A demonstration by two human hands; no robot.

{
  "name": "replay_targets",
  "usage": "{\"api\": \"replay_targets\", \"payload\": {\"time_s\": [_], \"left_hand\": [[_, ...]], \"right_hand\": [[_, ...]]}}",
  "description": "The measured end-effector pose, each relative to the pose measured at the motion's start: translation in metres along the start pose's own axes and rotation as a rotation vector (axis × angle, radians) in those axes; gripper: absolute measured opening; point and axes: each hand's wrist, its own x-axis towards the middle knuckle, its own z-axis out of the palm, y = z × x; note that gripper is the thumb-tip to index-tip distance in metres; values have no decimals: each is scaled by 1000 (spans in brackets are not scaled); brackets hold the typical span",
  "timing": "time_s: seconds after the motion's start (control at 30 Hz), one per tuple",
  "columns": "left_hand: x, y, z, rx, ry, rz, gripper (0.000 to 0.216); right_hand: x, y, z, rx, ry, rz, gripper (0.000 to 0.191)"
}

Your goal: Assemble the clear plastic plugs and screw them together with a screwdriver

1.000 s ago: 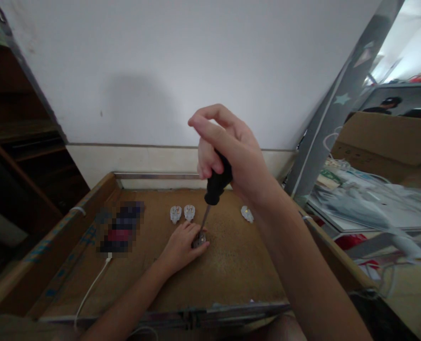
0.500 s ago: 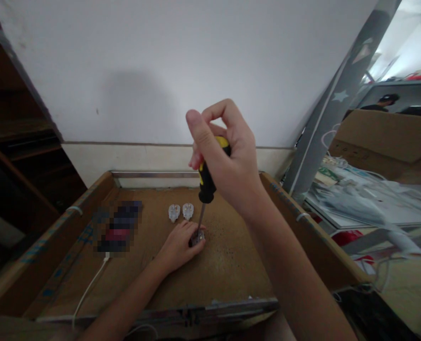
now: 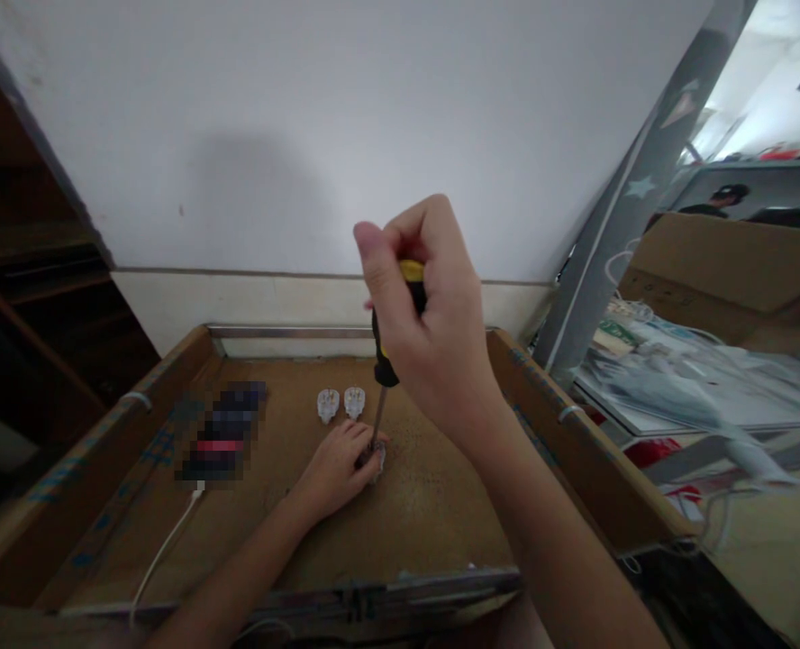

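Note:
My right hand (image 3: pixel 433 315) is closed round the black and yellow handle of a screwdriver (image 3: pixel 385 371), held nearly upright. Its metal shaft runs down to a small clear plug (image 3: pixel 379 460) on the cardboard surface. Fingers of my left hand (image 3: pixel 339 469) grip that plug from the left and hide much of it, so the exact spot where the tip meets it cannot be made out. Just beyond my left hand lie two similar clear plugs, a left one (image 3: pixel 328 405) and a right one (image 3: pixel 354 402), side by side with metal pins showing.
A blurred-out phone (image 3: pixel 221 433) with a white cable (image 3: pixel 163 550) lies on the left of the cardboard-lined tray (image 3: pixel 440 514). Raised cardboard sides edge the tray, and a white wall rises behind. At right are a cardboard box (image 3: pixel 731 261), plastic bags and a distant person (image 3: pixel 717 200).
My right hand has turned slightly on the screwdriver handle, its fingers curled in more. Both hands remain at the same plug. The whole view has shifted a little.

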Motion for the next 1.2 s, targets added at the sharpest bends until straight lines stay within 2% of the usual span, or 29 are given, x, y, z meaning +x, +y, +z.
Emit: {"api": "replay_targets", "payload": {"time_s": [0.07, 0.13, 0.17, 0.2, 0.23, 0.27, 0.37, 0.43, 0.5, 0.57, 0.63, 0.7, 0.73, 0.8, 0.83, 0.9, 0.93, 1.0, 1.07, 1.13, 1.2], "left_hand": [[0, 2, -2, -5, -7, -3, 18], [0, 3, -3, -11, -14, -5, 19], [-1, 4, -4, -13, -14, -4, 19], [-1, 4, -4, -16, -13, -2, 19], [-1, 5, -4, -19, -12, 2, 19], [-1, 5, -4, -19, -11, 4, 19], [0, 5, -3, -12, -6, -2, 23], [0, 6, -3, -3, -2, -17, 22], [0, 7, -3, 5, -9, -23, 21], [0, 8, -4, 15, -17, -17, 20], [1, 8, -4, 24, -18, -11, 21], [1, 8, -4, 33, -17, -12, 22], [1, 8, -4, 35, -18, -12, 23], [2, 7, -3, 41, -21, -11, 24], [2, 7, -3, 43, -24, -11, 24], [2, 7, -3, 45, -27, -13, 24], [2, 7, -3, 45, -25, -11, 24], [1, 7, -4, 40, -21, -4, 25], [0, 7, -4, 37, -21, -9, 23], [-1, 7, -4, 39, -29, -36, 22], [-1, 8, -4, 35, -30, -67, 26]], "right_hand": [[5, 1, -8, 322, -283, 164, 30], [11, 4, -17, 608, -666, 307, 38], [13, 6, -21, 694, -795, 344, 40], [15, 9, -24, 729, -827, 364, 41], [15, 11, -25, 702, -771, 365, 41], [15, 12, -25, 611, -637, 345, 41], [10, 13, -22, 80, -185, 186, 36], [5, 8, -19, -254, -30, 54, 33], [1, 3, -18, -401, 26, -35, 33], [1, 1, -19, -279, 74, -37, 36], [6, 4, -24, 91, -1, 84, 37], [12, 8, -32, 476, -238, 261, 37], [15, 10, -36, 591, -373, 329, 37], [16, 10, -39, 648, -567, 414, 39], [14, 8, -38, 603, -592, 417, 41], [6, 2, -30, 414, -500, 364, 41], [1, -1, -24, 293, -378, 310, 38], [-7, -5, -11, 117, -52, 196, 25], [-12, -4, -2, 85, 195, 132, 16], [-11, 3, 0, 171, 255, 143, 18], [-6, 11, -6, 323, 159, 210, 23]]}}
